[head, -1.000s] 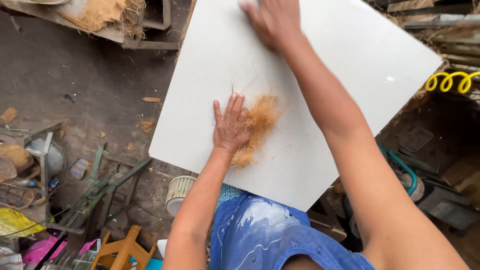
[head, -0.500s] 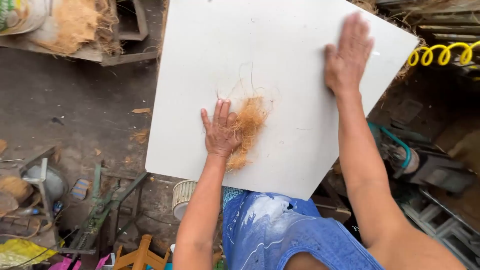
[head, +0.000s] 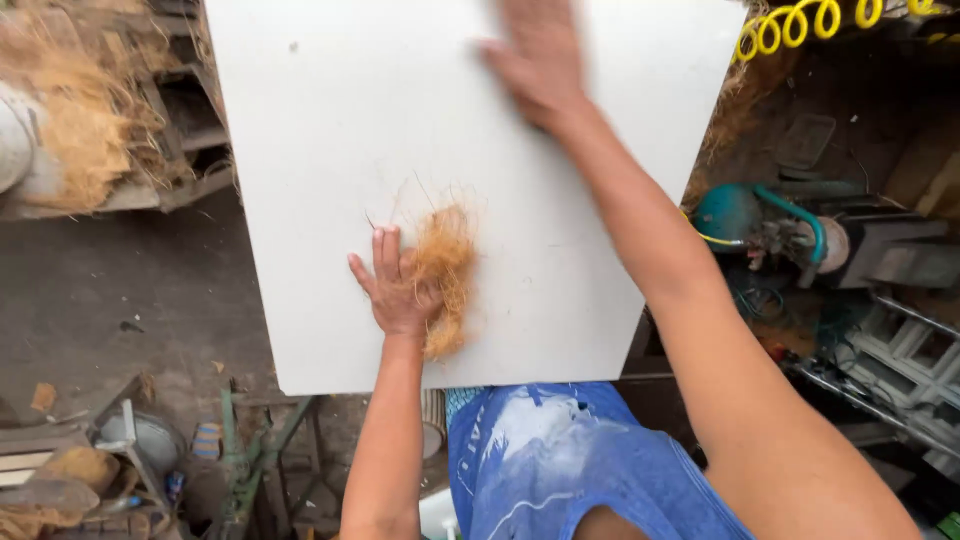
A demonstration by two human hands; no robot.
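Observation:
A large white board [head: 330,120] lies flat in front of me, above my lap in blue cloth. A small tuft of orange-brown coconut fibre [head: 445,270] rests near its front edge. My left hand [head: 392,285] lies flat on the board, fingers spread, pressing the left side of the tuft. My right hand [head: 535,60] is open and flat on the far part of the board, blurred by motion, holding nothing.
A heap of loose fibre [head: 75,120] lies at the left on wooden frames. A yellow coiled hose [head: 800,22] hangs at top right. A teal machine with hoses [head: 770,225] stands right of the board. Metal tools and scraps [head: 130,450] clutter the dirt floor at lower left.
My right hand swept across the board, from the far middle to the right side and back toward the far middle. My left hand stayed on the fibre tuft. The view shifted.

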